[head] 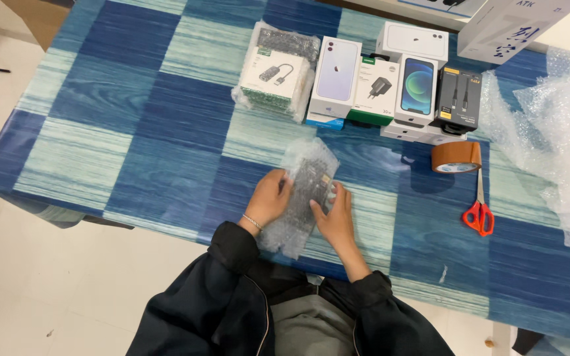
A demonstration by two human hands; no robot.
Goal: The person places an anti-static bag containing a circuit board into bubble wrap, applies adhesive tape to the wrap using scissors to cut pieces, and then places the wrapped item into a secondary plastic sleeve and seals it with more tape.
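Holding: your left hand and right hand press a dark flat box wrapped in clear bubble wrap between them, fingers curled on its edges.
Place: near edge of the blue checked counter.
Nearby: brown tape roll, red-handled scissors.

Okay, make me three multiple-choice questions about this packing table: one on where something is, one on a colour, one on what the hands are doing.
1. Where do the scissors lie?
A. Just below the roll of brown tape
B. On the stack of boxes
C. On the floor

2. What colour are the scissors' handles?
A. Blue
B. Orange-red
C. Black

3. What are the hands doing?
A. Both rest empty on the table
B. One lifts the tape
C. Left hand and right hand grip a dark item wrapped in bubble wrap

Answers: 1 A, the blades point up toward the tape. 2 B, the handles show orange-red. 3 C, both hands press the parcel's sides.
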